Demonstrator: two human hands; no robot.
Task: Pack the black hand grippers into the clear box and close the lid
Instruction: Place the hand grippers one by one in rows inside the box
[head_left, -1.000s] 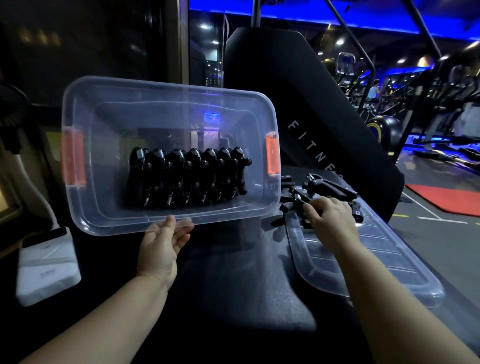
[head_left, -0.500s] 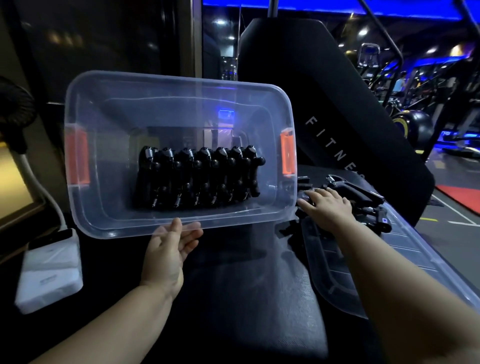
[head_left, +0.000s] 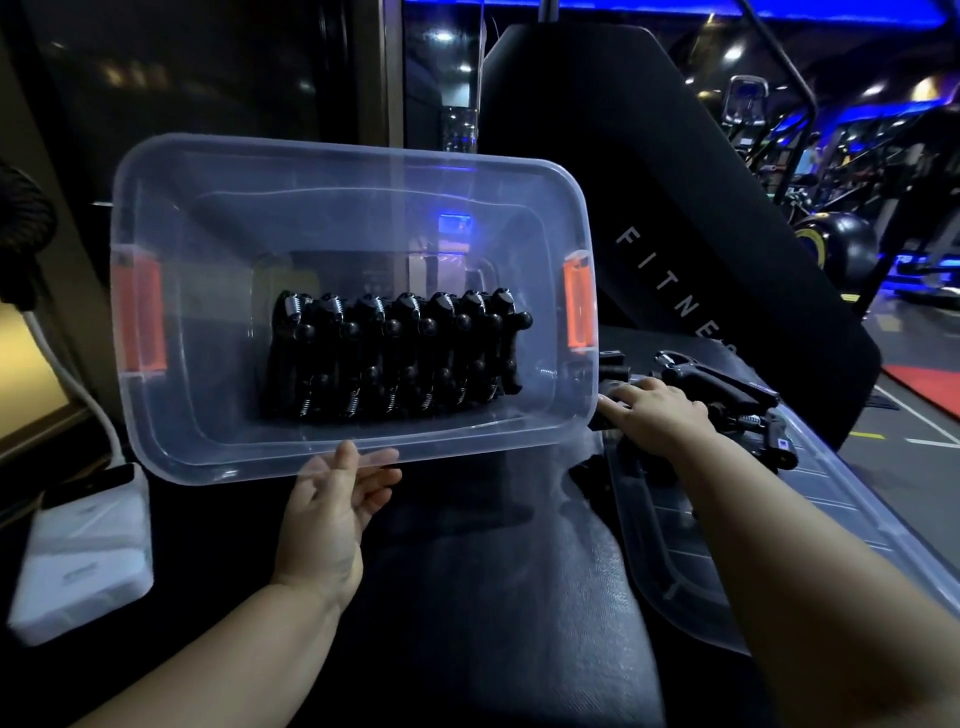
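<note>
Several hand grippers (head_left: 395, 358) line the tilted clear box (head_left: 337, 156) above the spread left hand (head_left: 332, 514) propping its rim. Under the right hand (head_left: 660, 415) lie loose grippers (head_left: 727, 389) on the lid (head_left: 831, 493), grip hidden; better seize one squarely and extend the row.

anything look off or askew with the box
The clear box, holding a row of hand grippers, is tipped up on edge, its opening facing the camera, propped at its near rim by the left hand. The lid lies apart at right with loose grippers on it, under the right hand.
</note>
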